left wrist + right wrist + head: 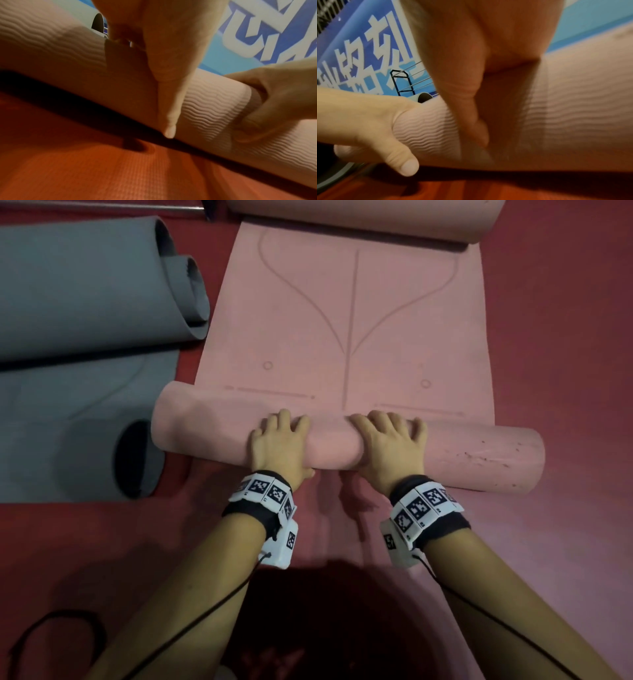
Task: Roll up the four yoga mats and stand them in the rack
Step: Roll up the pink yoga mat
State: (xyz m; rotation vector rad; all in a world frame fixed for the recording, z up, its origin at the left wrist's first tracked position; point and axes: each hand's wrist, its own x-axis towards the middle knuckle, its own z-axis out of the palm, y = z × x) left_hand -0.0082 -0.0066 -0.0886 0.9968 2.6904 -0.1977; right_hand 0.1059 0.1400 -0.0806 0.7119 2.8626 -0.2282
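Gripping the rolled near end of the pink mat [479, 453], the left hand [279, 443] and right hand [390, 445] sit side by side, fingers curled over it, beside a grey mat [85, 285] on the left.

Head view: looks steeply down on the pink roll [334, 446], fairly near. Wrist views: sit low on the roll's near side, pressed close, facing up across it; share the blue banner [257, 40] beyond the roll.

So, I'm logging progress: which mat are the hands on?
The pink mat, its near end rolled under the left hand and right hand; the grey mats at left lie untouched.
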